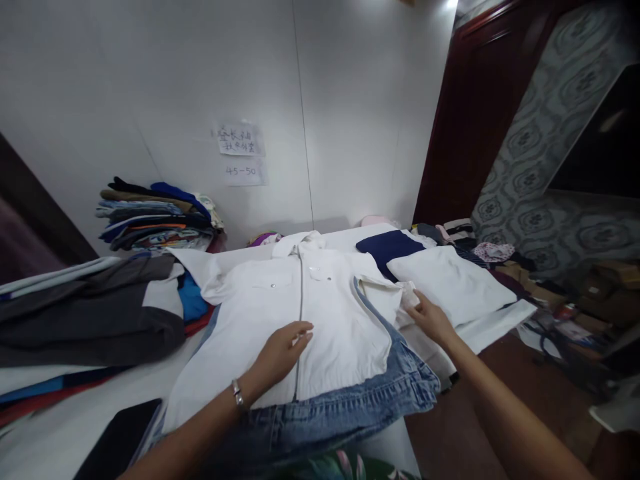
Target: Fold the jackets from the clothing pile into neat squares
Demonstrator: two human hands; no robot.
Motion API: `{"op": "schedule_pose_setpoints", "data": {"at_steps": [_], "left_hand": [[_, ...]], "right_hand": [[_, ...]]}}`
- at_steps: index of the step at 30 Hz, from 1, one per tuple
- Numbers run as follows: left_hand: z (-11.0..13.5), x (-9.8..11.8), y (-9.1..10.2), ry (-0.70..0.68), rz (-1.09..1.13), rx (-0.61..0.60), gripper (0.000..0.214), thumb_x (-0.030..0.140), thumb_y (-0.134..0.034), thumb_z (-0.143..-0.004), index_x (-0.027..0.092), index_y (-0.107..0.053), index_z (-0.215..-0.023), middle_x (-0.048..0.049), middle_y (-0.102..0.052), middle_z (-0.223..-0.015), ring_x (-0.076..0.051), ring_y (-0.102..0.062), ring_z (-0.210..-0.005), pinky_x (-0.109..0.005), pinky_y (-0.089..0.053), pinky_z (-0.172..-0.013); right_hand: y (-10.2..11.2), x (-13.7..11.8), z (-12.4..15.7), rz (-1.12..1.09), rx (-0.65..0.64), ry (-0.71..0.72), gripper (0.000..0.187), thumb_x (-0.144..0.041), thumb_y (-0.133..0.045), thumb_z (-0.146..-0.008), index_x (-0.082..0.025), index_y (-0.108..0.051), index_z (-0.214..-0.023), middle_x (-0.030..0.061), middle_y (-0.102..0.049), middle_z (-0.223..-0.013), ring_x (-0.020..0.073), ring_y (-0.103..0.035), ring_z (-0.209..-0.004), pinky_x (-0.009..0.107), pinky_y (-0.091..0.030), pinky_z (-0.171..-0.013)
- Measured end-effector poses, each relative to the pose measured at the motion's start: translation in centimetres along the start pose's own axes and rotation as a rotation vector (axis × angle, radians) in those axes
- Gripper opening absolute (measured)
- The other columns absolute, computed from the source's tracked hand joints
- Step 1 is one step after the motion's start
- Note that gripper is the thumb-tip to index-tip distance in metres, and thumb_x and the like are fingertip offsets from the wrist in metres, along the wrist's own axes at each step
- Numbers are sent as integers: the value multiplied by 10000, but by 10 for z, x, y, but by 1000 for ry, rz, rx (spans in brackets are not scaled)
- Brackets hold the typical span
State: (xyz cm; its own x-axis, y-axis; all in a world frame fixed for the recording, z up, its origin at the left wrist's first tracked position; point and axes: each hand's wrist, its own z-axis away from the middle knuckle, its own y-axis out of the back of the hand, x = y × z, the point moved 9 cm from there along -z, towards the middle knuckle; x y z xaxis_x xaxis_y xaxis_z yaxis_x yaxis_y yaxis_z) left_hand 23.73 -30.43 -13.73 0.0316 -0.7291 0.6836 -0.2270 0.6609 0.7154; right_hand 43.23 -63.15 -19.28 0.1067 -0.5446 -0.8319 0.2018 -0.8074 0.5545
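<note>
A white zip-front jacket point(255, 320) lies spread out, front up, its collar toward the wall and a dark zipper running down the middle. Beneath it, a blue denim garment point(350, 403) shows along the hem and right side. My left hand point(287, 347) is over the front near the zipper, fingers slightly bent and thumb apart, with nothing seen in it. At the right, my right hand point(425, 317) pinches the end of the jacket's sleeve point(385, 293). The other sleeve stretches out toward the back left.
Folded clothes form a tall stack point(160, 217) at the back left. Dark grey garments point(90, 307) lie at the left, near a black flat object point(120, 433). A folded white garment point(450, 283) and a navy one point(390, 250) lie at the right. Handwritten paper signs point(243, 140) hang on the wall.
</note>
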Motion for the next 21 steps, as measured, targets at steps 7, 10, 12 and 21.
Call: {"op": "schedule_pose_setpoints", "data": {"at_steps": [7, 10, 12, 21], "left_hand": [[14, 50, -72, -126, 20, -249, 408, 429, -517, -853, 239, -607, -1203, -56, -589, -1325, -207, -510, -1239, -362, -359, -1093], [15, 79, -105, -227, -16, -359, 555, 432, -572, -826, 203, -502, -1327, -94, -474, -1439, -229, -416, -1327, -387, -309, -1128], [12, 91, -120, -283, -47, -405, 633, 445, -602, -804, 185, -454, -1361, -125, -422, -1471, -260, -379, -1351, -416, -301, -1129], [-19, 119, -186, -445, -67, -480, 716, 595, -586, -757, 146, -495, -1307, -205, -530, -1331, -358, -502, -1218, -499, -408, -1016]], "right_hand": [[-42, -11, -39, 187, -263, -134, 582, -374, -624, -811, -146, -410, -1302, -5, -614, -483, 176, -563, -366, 247, -429, -399], [-55, -18, -47, 224, -277, -86, 317, -234, -574, -828, -146, -545, -1131, -16, -601, -491, 147, -569, -399, 224, -434, -443], [-39, -32, -62, 241, -184, -25, 196, -196, -542, -824, -149, -603, -1005, 4, -633, -571, 139, -585, -460, 222, -433, -480], [142, -142, -163, 438, 593, 169, 332, -226, -493, -814, -157, -615, -1115, 110, -674, -1020, 236, -607, -938, 311, -444, -799]]}}
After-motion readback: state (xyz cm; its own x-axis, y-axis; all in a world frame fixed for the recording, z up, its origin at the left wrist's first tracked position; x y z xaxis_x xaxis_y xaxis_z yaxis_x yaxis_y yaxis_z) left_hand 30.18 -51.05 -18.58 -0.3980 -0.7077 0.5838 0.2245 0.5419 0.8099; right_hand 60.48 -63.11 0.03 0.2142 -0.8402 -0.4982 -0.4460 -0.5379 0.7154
